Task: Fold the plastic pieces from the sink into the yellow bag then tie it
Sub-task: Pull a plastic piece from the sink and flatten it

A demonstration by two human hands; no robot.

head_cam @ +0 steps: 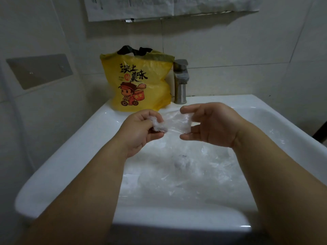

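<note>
Mid-frame, left hand (pixel 139 128) and right hand (pixel 210 124) each pinch one clear plastic piece (pixel 174 123); more plastic (pixel 203 174) in sink (pixel 70 156) blurs together, count unclear.

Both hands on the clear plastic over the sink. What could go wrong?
The thin plastic piece, stretched between left hand and right hand, could tear or slip.
The yellow bag stands unsupported on the sink ledge by the faucet; stuffing it could topple it.
Clear pieces in the basin are easily missed.
</note>
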